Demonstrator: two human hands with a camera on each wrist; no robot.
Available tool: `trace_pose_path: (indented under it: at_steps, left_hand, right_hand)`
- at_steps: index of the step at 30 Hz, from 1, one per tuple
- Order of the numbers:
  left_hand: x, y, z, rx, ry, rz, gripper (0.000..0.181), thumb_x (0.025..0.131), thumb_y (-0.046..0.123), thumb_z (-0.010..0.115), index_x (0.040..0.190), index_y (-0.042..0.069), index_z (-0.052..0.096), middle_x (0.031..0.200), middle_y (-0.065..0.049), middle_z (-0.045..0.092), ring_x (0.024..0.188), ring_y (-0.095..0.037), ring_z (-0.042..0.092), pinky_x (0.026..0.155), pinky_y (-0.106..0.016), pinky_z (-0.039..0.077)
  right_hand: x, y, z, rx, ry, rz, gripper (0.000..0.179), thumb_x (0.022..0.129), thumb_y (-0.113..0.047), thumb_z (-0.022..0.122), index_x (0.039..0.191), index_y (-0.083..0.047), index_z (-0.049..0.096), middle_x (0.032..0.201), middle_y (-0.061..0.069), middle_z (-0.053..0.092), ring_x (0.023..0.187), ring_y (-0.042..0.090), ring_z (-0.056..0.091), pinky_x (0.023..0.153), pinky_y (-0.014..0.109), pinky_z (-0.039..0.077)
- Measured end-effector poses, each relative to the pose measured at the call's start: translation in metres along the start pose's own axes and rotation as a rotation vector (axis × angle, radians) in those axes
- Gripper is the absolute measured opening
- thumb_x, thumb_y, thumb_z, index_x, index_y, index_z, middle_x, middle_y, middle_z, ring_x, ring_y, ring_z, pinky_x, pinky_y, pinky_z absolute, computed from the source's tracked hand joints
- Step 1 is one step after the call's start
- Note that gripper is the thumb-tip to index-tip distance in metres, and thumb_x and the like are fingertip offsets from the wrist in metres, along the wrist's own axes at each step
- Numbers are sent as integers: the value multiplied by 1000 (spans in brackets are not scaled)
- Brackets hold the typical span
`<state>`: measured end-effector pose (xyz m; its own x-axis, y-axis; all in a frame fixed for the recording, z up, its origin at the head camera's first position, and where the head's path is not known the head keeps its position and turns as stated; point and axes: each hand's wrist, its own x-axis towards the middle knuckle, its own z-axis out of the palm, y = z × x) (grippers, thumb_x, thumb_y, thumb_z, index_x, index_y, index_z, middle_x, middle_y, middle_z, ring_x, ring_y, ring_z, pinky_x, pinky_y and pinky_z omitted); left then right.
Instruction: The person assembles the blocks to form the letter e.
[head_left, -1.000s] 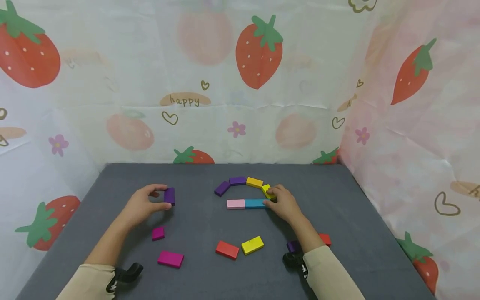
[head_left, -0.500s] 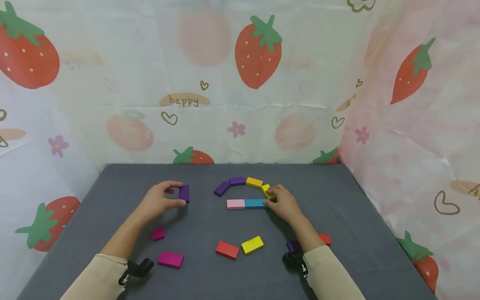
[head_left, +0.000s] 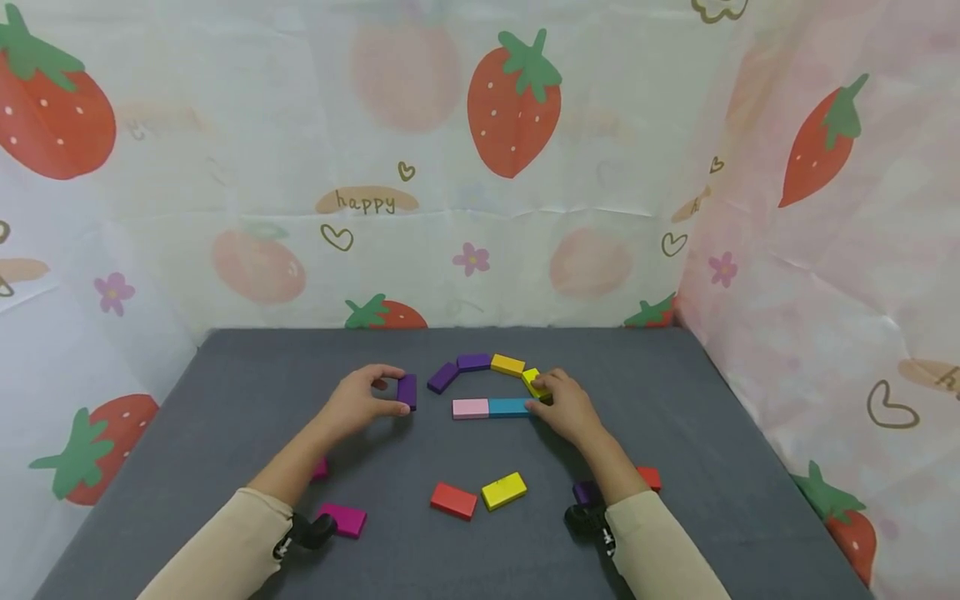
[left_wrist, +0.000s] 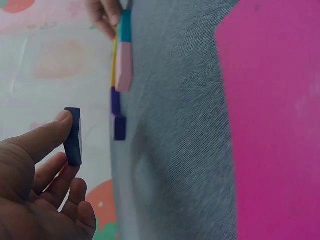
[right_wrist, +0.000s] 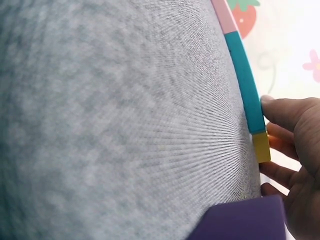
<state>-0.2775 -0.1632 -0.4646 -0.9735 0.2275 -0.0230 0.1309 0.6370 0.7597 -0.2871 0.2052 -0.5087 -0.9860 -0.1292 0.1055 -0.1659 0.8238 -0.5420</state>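
My left hand (head_left: 362,402) pinches a purple block (head_left: 407,392) between thumb and fingertips, raised over the table; the left wrist view shows that block (left_wrist: 73,136) side-on. To its right, an arc begins with two purple blocks (head_left: 443,377), then an orange-yellow block (head_left: 507,365) and a yellow block (head_left: 532,379). In front of the arc, a pink block (head_left: 470,409) and a blue block (head_left: 507,407) lie end to end. My right hand (head_left: 570,408) has curled fingers on the yellow block and its thumb at the blue block's right end, partly hiding both.
Nearer on the grey table (head_left: 705,433) lie a red block (head_left: 453,501), another yellow block (head_left: 504,491) and two magenta blocks (head_left: 348,520), partly behind my left arm. Another purple block (head_left: 585,492) and a red block (head_left: 649,477) flank my right forearm. A patterned cloth (head_left: 315,108) hangs behind.
My left hand has carried its purple block rightward, close to the left end of the arc. My left arm now partly covers the magenta blocks. The right hand stays in place.
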Motion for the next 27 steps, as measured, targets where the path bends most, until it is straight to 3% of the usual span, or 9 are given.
trace_pose_path:
  at_steps: [14, 27]
  left_hand:
    - [14, -2, 20, -19, 8, -14, 60, 83, 32, 87, 136, 15, 65, 137, -17, 60, 124, -34, 56, 85, -46, 51]
    - [19, 0, 31, 19, -5, -12, 58, 82, 29, 88, 134, 14, 67, 132, -15, 64, 120, -32, 58, 91, -49, 50]
  right_hand:
    - [3, -1, -1, -14, 10, -8, 43, 94, -29, 77, 129, -5, 68, 132, 8, 61, 123, 30, 58, 107, 49, 46]
    - [1, 0, 0, -6, 10, -1, 42, 93, -28, 77, 128, -6, 69, 131, 8, 61, 122, 30, 58, 107, 49, 46]
